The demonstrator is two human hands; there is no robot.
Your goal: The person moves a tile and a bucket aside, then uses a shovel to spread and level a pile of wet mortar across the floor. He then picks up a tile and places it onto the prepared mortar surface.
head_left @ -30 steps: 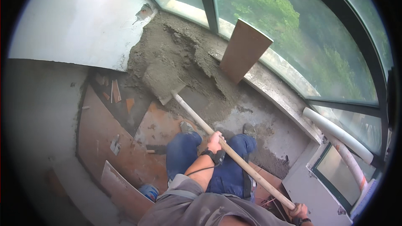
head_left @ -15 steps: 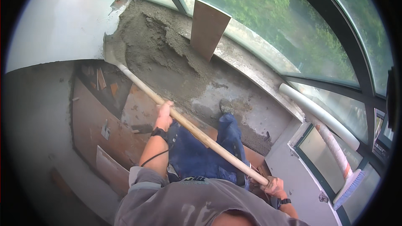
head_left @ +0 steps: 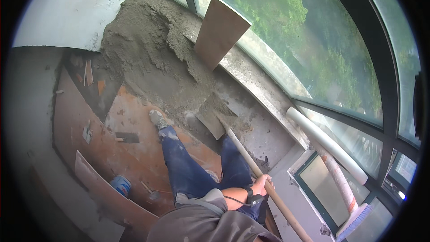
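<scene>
My left hand (head_left: 261, 184) is wrapped round the wooden handle of a shovel (head_left: 246, 154), with a dark band on its wrist. The handle runs down to the lower right and leaves the picture; my right hand does not show. Some grey mortar lies on the shovel's squarish blade (head_left: 212, 125), which is over the floor just ahead of my legs. Beyond the blade, a large heap of wet grey mortar (head_left: 143, 36) fills the corner between the white wall and the window.
A brown board (head_left: 222, 31) leans upright at the window ledge. To the right are a white tube (head_left: 327, 145) and a blue-bristled brush (head_left: 356, 222). On the left lie a notched trowel (head_left: 128, 137), a bucket (head_left: 120, 185) behind a leaning tile (head_left: 103, 188), and brownish boards underfoot.
The shovel blade has come from the far left by the wall back toward me and to the right. My left hand has moved right and nearer; my right hand has left the view.
</scene>
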